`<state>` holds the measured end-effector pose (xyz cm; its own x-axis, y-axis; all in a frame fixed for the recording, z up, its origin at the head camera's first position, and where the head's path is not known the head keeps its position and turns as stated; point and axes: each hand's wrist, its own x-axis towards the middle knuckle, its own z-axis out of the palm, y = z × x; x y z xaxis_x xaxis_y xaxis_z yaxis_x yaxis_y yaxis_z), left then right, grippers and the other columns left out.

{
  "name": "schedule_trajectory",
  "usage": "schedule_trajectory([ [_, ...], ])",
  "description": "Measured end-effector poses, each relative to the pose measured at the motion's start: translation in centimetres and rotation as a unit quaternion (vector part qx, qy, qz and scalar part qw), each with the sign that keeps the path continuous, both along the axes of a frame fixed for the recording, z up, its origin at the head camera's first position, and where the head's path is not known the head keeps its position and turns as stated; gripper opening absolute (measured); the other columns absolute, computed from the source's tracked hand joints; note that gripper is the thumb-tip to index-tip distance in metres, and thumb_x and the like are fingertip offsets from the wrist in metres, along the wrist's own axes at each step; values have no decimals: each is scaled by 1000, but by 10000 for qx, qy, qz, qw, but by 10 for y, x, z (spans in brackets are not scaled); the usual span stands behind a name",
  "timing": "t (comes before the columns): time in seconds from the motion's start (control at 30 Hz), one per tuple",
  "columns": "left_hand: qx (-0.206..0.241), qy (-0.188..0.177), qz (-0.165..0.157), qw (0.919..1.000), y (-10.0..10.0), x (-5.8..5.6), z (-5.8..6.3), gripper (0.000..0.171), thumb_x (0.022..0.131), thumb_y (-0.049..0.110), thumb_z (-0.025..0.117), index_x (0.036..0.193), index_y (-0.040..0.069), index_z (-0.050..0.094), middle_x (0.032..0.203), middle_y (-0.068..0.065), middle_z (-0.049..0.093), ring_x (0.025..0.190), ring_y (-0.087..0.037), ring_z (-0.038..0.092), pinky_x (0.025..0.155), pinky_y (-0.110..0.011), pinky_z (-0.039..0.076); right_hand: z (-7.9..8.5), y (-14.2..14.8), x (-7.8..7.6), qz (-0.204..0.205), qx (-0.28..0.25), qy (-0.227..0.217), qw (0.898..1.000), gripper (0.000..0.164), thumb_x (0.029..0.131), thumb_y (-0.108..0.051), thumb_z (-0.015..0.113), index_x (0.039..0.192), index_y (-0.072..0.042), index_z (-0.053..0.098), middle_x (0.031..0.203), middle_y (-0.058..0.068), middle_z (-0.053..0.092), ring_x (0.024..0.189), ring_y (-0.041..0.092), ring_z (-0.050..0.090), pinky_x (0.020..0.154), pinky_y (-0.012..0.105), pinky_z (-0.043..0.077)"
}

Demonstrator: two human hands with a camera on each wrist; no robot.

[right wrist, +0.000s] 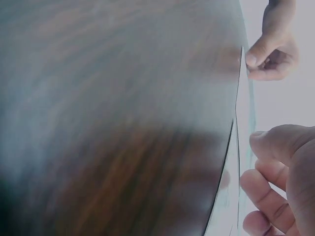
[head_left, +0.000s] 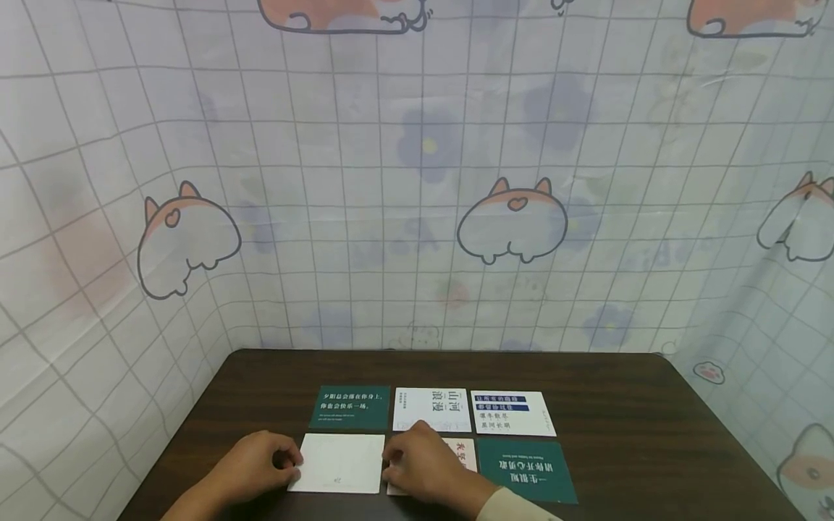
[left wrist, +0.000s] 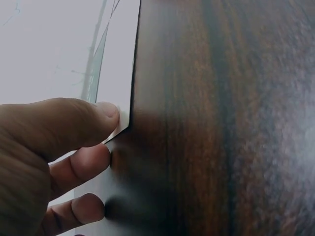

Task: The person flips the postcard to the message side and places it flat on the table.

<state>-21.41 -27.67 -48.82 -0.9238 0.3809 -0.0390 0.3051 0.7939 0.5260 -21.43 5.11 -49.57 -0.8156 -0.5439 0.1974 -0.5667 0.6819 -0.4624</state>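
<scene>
A blank-faced white card (head_left: 339, 461) with a tiny mark near its lower edge lies at the left of the front row. My left hand (head_left: 260, 461) pinches its left edge; in the left wrist view the thumb (left wrist: 106, 115) rests over a corner of the card. At the opposite edge is my right hand (head_left: 423, 463), over a pale pink card with red lettering (head_left: 462, 451) that it partly hides. Loosely curved, the right hand's thumb (right wrist: 268, 140) and fingers (right wrist: 256, 187) stand apart beside the card edges in the right wrist view.
Behind lie a green card (head_left: 350, 409), a white card with grey lettering (head_left: 417, 412) and a white card with blue bands (head_left: 515, 414). Another green card (head_left: 528, 470) is at front right. The dark wooden table (head_left: 625, 427) meets patterned cloth (head_left: 365, 275) around its back and sides.
</scene>
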Motion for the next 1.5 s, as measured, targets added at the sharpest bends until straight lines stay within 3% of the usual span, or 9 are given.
schedule_trajectory([
  [0.27,-242,134,-35,9996,0,0,1,11,84,27,84,84,27,74,76,19,61,72,-3,52,65,-33,46,3,13,-2,-222,17,-120,9997,14,82,-25,82,95,-19,80,81,-18,67,83,5,48,75,26,46],
  [0.5,-175,149,-16,9997,2,1,3,11,85,29,84,85,25,73,78,17,61,71,-3,53,65,-32,47,-1,27,-4,-341,-56,-77,9994,16,81,-24,82,96,-18,80,81,-19,65,83,5,49,76,27,46],
  [0.93,-78,372,-269,9989,18,-2,4,11,87,31,81,93,24,75,74,21,58,75,-7,48,66,-32,43,-5,44,-7,-121,122,212,9996,24,82,-32,83,100,-16,79,92,-14,71,92,10,53,87,33,46],
  [1.1,-35,312,-312,9990,27,-3,6,11,88,30,81,95,23,76,76,21,58,78,-10,49,67,-34,43,-4,47,-7,-163,193,51,9997,25,83,-33,82,102,-16,80,94,-15,70,93,10,53,89,35,46],
  [1.33,33,515,-579,9970,37,-6,6,17,90,33,78,102,21,76,82,23,59,82,-10,51,69,-34,44,-3,52,-6,-202,190,-169,9995,26,83,-33,82,104,-19,80,98,-15,70,99,12,52,92,38,46],
  [1.5,-18,702,-698,9951,42,-7,7,21,91,36,76,106,21,76,92,19,63,89,-10,53,76,-41,47,-1,56,-7,-250,153,-293,9991,27,84,-35,82,105,-18,78,100,-14,69,102,13,52,94,40,46],
])
